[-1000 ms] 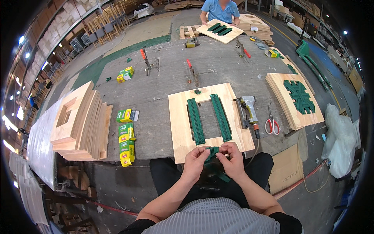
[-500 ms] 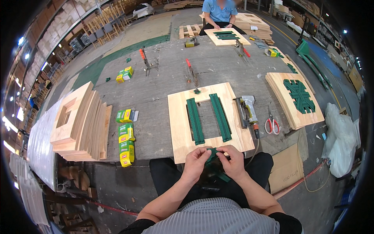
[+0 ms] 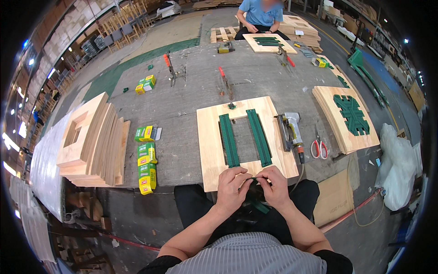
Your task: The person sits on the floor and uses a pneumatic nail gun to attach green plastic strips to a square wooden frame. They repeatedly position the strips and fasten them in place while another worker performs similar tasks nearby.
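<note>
Both hands meet at the near edge of the wooden frame, just in front of the person's lap. The left hand and the right hand are each pinched closed on the same green strap, whose loose end hangs down between the knees. Two more green straps lie side by side across the frame's opening. Just right of the frame rests a nail gun, then red-handled scissors. To the left lie small green and yellow boxes and a stack of wooden frames. Far across the table another person sits at a similar frame.
</note>
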`<state>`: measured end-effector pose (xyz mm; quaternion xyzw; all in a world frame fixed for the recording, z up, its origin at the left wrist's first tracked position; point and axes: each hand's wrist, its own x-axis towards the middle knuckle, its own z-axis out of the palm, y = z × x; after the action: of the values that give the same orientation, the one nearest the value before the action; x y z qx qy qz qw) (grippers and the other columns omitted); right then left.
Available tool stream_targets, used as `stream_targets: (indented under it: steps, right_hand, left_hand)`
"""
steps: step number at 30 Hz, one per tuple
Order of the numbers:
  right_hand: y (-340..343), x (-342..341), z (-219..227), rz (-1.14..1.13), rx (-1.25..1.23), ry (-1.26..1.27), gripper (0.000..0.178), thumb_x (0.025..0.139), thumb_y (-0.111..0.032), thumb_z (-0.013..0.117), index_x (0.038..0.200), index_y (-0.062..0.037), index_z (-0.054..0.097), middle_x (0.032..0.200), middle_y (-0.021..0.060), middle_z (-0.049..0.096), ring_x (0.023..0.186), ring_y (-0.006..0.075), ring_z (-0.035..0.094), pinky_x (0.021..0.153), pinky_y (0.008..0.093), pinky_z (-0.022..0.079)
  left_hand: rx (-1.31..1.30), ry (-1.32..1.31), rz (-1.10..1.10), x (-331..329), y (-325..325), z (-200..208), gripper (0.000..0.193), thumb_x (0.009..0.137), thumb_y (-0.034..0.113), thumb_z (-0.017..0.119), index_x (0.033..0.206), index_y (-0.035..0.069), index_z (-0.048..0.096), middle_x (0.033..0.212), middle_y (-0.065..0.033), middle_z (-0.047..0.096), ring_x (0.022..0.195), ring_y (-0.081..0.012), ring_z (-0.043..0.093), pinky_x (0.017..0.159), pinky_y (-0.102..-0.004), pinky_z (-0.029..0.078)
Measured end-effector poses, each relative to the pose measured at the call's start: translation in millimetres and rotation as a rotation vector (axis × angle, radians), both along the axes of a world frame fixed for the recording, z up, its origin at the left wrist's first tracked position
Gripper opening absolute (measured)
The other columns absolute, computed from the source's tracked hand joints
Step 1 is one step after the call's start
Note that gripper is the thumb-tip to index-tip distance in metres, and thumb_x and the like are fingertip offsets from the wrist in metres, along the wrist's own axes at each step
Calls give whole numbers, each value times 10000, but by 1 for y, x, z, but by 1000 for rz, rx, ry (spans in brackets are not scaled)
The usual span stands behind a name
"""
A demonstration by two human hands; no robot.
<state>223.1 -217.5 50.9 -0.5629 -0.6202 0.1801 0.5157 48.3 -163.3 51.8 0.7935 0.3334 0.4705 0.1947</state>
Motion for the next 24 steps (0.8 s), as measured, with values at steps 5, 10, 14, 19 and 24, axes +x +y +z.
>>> stream_targets:
  steps: [5, 10, 14, 19, 24]
  right_hand:
    - [6, 3, 1, -16, -8, -45, 127, 871, 4, 752, 986, -31, 714, 968, 109, 644, 879, 257, 669, 724, 344, 550]
    - [22, 8, 9, 50, 3, -132, 134, 856, -32, 779, 979, -34, 725, 980, 120, 659, 892, 287, 677, 769, 361, 554]
    - [48, 16, 13, 91, 29, -228, 103, 871, -31, 745, 968, -37, 711, 941, 123, 651, 868, 320, 668, 750, 390, 548]
    - [120, 26, 7, 173, -88, -284, 83, 920, -106, 691, 977, -46, 694, 909, 142, 640, 867, 364, 655, 746, 433, 533]
    - [222, 57, -30, 122, -378, -302, 125, 913, -148, 705, 979, -47, 738, 962, 175, 682, 932, 367, 677, 831, 459, 538]
  left_hand:
    - [-35, -46, -57, 2, 10, -6, 160, 820, 51, 795, 962, 47, 720, 1041, -80, 688, 1001, -286, 662, 900, -419, 485]
    - [-91, -62, -80, 5, 24, -5, 144, 823, 48, 786, 947, 36, 713, 1026, -92, 693, 986, -293, 671, 884, -419, 497]
    - [-178, -74, -90, 10, 43, -4, 127, 861, 69, 759, 963, 15, 706, 974, -111, 696, 940, -316, 681, 839, -421, 517]
    - [-676, -101, -41, 18, 77, -31, 342, 949, 139, 721, 1251, 13, 623, 962, -130, 711, 870, -240, 682, 789, -354, 537]
    - [-800, 79, -24, 25, 91, -46, 634, 944, 190, 725, 1494, 19, 461, 1098, -158, 704, 836, -223, 695, 791, -344, 558]
